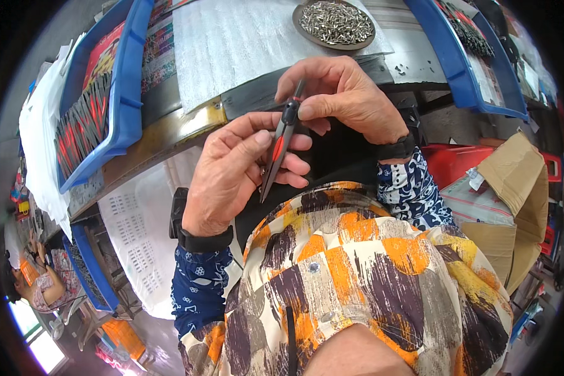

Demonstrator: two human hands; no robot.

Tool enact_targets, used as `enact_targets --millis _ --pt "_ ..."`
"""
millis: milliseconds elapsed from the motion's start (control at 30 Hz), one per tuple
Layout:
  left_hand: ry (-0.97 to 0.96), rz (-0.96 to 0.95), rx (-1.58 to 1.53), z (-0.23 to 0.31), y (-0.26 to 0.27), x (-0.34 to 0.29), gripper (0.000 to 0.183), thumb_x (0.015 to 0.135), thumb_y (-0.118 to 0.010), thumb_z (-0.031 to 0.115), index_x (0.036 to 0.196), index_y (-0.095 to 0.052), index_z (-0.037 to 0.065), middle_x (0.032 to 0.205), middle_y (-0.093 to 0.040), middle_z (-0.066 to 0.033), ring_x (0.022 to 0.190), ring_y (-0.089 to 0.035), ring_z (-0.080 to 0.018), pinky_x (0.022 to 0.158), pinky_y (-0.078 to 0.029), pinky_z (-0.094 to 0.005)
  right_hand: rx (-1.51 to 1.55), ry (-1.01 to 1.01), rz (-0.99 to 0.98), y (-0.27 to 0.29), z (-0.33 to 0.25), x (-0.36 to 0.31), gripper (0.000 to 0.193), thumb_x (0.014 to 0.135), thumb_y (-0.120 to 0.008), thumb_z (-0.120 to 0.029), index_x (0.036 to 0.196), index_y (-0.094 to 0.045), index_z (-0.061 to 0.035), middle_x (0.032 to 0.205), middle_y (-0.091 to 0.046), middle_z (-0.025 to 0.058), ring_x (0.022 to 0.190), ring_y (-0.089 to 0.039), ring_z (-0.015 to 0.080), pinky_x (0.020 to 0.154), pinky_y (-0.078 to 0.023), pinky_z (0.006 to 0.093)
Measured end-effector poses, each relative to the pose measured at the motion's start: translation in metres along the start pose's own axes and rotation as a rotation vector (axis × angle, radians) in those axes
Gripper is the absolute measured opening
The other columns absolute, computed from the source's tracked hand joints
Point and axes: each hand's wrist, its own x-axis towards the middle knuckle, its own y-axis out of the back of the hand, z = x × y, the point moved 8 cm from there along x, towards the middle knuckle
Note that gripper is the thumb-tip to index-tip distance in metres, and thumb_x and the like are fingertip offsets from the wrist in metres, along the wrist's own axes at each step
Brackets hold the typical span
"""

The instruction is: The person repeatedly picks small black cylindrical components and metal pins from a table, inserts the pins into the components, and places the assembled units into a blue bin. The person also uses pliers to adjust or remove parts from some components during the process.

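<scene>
A black-and-red drawing compass (pixel 279 147) is held in front of my chest, its legs together and pointing down toward me. My left hand (pixel 232 164) is closed around the legs, thumb on top and fingers behind. At the hinge and handle end, my right hand (pixel 344 99) pinches the compass between thumb and fingers. Part of its grip is hidden behind the compass. Beyond my hands, on a white foam sheet (pixel 232 53), sits a round dish (pixel 304 36) heaped with small silvery metal pieces.
A blue bin (pixel 130 106) of similar black-and-red compasses stands at left. Another blue bin (pixel 457 94) with dark parts is at right. The bench edge (pixel 197 123) runs before me. An open cardboard box (pixel 514 182) is at my right; a person (pixel 50 282) sits far left.
</scene>
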Motion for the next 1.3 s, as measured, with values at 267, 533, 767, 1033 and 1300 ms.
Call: enact_targets --millis 267,533,767,1033,1300 --pt "-0.038 0.081 0.007 -0.007 0.006 -0.005 0.032 0.093 -0.056 0.005 0.121 -0.049 -0.008 0.105 -0.063 -0.0235 0.081 -0.068 -0.0243 0.069 -0.061 -0.0364 -0.04 -0.039 0.08 0.005 0.0 -0.009 0.026 0.083 -0.067 -0.005 0.108 -0.063 0.0011 0.074 -0.062 0.001 0.055 -0.052 0.0037 0.049 -0.042 0.0161" --pt "-0.143 0.26 0.094 -0.006 0.015 -0.002 0.026 0.093 -0.058 0.005 0.115 -0.051 -0.007 0.096 -0.065 -0.0197 0.075 -0.068 -0.0231 0.063 -0.061 -0.0348 -1.036 0.418 0.629 0.068 -0.055 -0.026 0.016 0.085 -0.067 -0.005 0.1 -0.067 0.0004 0.079 -0.067 0.0028 0.066 -0.059 0.0069 0.058 -0.048 0.0226" --pt "-0.219 0.286 0.121 -0.005 0.019 0.005 0.021 0.093 -0.058 0.005 0.11 -0.055 -0.006 0.091 -0.066 -0.0184 0.072 -0.068 -0.0225 0.059 -0.06 -0.0339 -1.369 0.461 0.588 0.077 -0.055 -0.029 0.016 0.078 -0.07 -0.012 0.093 -0.068 -0.0063 0.088 -0.062 0.0068 0.089 -0.057 0.0277 0.075 -0.049 0.0373" --pt "-0.254 0.313 0.129 -0.005 0.023 0.009 0.02 0.092 -0.06 0.006 0.109 -0.056 -0.005 0.089 -0.067 -0.0177 0.069 -0.068 -0.0214 0.057 -0.06 -0.0331 -1.472 0.496 0.585 0.067 -0.05 -0.024 0.016 0.077 -0.071 -0.012 0.092 -0.068 -0.0068 0.09 -0.06 0.0054 0.091 -0.057 0.0256 0.076 -0.049 0.0366" --pt "-0.259 0.355 0.138 -0.004 0.023 0.012 0.021 0.092 -0.059 0.005 0.111 -0.056 -0.005 0.089 -0.067 -0.017 0.07 -0.068 -0.0211 0.058 -0.06 -0.0327 -1.523 0.494 0.631 0.07 -0.049 -0.029 0.015 0.074 -0.072 -0.01 0.088 -0.07 -0.0061 0.09 -0.06 0.0049 0.092 -0.057 0.0244 0.077 -0.049 0.0355"
